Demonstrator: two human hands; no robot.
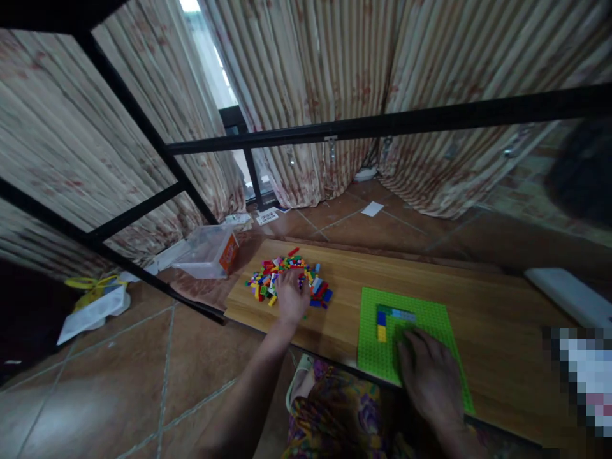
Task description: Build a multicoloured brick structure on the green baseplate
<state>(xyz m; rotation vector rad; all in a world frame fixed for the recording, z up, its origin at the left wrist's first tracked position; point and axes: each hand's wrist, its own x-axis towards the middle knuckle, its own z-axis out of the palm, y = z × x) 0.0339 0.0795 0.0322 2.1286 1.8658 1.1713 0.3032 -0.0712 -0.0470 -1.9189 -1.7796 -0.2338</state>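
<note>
- Fingers of the left hand [291, 294] spread loosely in the brick pile [287, 275]; grasp hidden, so lift one brick cleanly.
- Right hand [427, 373] lies flat on the green baseplate [433, 315]; keep it pinned beside the built bricks [393, 319].

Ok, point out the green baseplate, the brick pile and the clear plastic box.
green baseplate [433, 319]: head view, bare studded area near its far right corner.
brick pile [268, 271]: head view, left part of the heap.
clear plastic box [206, 254]: head view, its clear side wall.
</note>
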